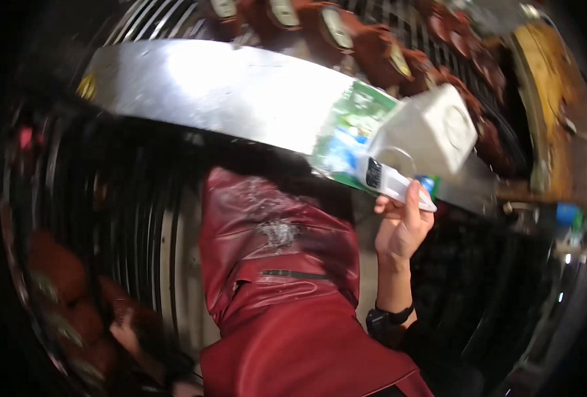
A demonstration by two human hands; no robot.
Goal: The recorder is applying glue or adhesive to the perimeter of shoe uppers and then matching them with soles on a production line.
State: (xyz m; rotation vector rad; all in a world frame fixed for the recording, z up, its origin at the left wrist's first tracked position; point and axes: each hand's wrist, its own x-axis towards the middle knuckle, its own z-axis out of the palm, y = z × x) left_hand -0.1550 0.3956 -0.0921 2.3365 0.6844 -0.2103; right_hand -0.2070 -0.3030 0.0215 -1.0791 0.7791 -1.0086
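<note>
A white-handled brush (402, 185) with dark bristles is held in the right-hand grip (402, 221), a black watch (389, 318) being worn on that wrist, near a green-and-blue packet (363, 109) and a white container (425, 129) at the right end of a shiny metal counter (240, 89). Beyond it, reddish-brown pieces (371, 56) with pale patches are lined up in a row. Below, a dark red apron (280, 331) is marked with whitish flecks, while the left-hand grip (125, 332), dim and blurred, is seen beside a similar brown piece (113, 294).
</note>
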